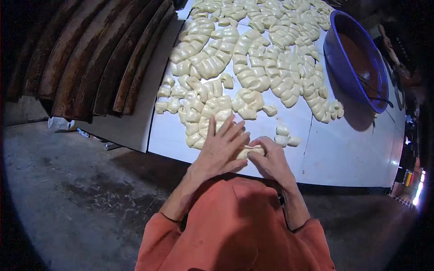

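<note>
A small piece of pale dough lies at the near edge of the white table, between my hands. My right hand is closed on it, thumb and fingers pinching its right end. My left hand rests open with fingers spread, its thumb side against the dough's left end, which it partly hides. Just beyond, glossy shaped dough pieces lie pressed together in curved rows. Several small plain dough lumps sit apart from the rows, beyond my right hand.
A blue-purple basin holding brown liquid stands at the far right, a thin dark handle leaning over its rim. Long, curved, dark brown troughs or moulds are stacked side by side at the left. Concrete floor stretches below the table.
</note>
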The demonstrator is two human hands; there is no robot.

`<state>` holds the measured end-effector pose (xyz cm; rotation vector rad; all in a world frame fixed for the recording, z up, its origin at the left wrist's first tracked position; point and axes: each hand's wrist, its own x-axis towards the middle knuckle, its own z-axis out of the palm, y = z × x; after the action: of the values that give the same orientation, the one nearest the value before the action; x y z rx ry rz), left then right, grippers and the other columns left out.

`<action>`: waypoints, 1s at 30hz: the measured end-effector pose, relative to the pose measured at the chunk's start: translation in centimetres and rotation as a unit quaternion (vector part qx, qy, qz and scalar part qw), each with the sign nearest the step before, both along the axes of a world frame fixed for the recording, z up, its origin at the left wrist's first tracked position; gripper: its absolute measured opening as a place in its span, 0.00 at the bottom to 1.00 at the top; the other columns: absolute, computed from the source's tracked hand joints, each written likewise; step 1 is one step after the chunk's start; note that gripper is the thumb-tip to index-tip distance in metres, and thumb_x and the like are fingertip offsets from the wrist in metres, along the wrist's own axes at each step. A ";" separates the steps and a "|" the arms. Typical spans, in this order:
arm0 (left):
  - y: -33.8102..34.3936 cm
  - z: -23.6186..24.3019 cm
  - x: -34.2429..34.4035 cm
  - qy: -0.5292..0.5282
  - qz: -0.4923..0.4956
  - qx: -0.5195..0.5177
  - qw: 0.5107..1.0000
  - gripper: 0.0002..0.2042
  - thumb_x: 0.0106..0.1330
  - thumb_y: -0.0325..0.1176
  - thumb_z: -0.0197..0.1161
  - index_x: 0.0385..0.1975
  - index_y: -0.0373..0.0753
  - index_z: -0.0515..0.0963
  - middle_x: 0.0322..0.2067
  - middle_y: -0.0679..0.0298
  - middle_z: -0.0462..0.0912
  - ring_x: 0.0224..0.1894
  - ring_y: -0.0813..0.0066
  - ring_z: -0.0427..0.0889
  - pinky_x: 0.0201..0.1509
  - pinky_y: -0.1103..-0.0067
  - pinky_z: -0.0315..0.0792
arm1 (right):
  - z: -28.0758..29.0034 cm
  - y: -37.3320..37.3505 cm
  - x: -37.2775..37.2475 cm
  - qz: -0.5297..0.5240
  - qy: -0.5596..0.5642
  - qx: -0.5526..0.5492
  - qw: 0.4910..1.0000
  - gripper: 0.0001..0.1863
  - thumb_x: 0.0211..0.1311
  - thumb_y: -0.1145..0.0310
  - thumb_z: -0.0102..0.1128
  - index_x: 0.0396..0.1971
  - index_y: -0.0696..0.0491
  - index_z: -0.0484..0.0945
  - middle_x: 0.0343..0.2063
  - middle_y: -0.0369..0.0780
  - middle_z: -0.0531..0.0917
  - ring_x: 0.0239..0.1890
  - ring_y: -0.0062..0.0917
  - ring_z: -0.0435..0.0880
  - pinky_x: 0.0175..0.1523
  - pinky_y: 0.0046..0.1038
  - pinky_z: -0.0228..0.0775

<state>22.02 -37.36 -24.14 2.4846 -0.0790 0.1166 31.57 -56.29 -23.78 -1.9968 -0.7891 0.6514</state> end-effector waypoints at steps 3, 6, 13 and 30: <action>-1.6 -1.5 -0.1 -0.017 -0.013 0.042 0.999 0.19 0.58 0.44 0.68 0.47 0.42 0.78 0.54 0.62 0.75 0.67 0.61 0.67 0.70 0.39 0.46 | 1.0 0.1 0.2 -0.057 0.188 -0.052 0.979 0.11 0.58 0.70 0.64 0.38 0.60 0.78 0.25 0.40 0.81 0.29 0.23 0.80 0.35 0.27 0.72; -2.1 -2.9 -0.8 -0.041 -0.027 0.027 0.998 0.16 0.57 0.40 0.69 0.44 0.43 0.79 0.47 0.67 0.79 0.63 0.66 0.71 0.70 0.41 0.48 | 1.6 -0.5 0.7 -0.051 0.402 0.035 0.914 0.07 0.55 0.74 0.65 0.33 0.58 0.78 0.23 0.35 0.79 0.26 0.17 0.76 0.31 0.24 0.69; -2.0 0.0 0.0 0.029 0.018 -0.020 0.999 0.42 0.52 0.57 0.73 0.63 0.38 0.69 0.62 0.54 0.73 0.68 0.53 0.66 0.72 0.39 0.36 | 5.5 -3.8 3.7 -0.131 0.463 0.286 0.829 0.21 0.57 0.70 0.65 0.51 0.58 0.76 0.39 0.45 0.83 0.36 0.26 0.84 0.39 0.27 0.78; -9.2 2.6 11.3 -0.058 0.119 -0.405 0.905 0.35 0.67 0.43 0.66 0.69 0.32 0.60 0.63 0.47 0.71 0.66 0.59 0.72 0.60 0.68 0.72 | 3.9 -4.9 7.2 -0.294 0.113 0.164 0.935 0.12 0.59 0.72 0.68 0.40 0.60 0.78 0.35 0.37 0.81 0.38 0.22 0.82 0.41 0.23 0.78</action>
<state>33.29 -46.55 -21.57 1.6396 0.1913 0.3291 38.80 -61.15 -19.86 -1.6850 -0.1233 0.3540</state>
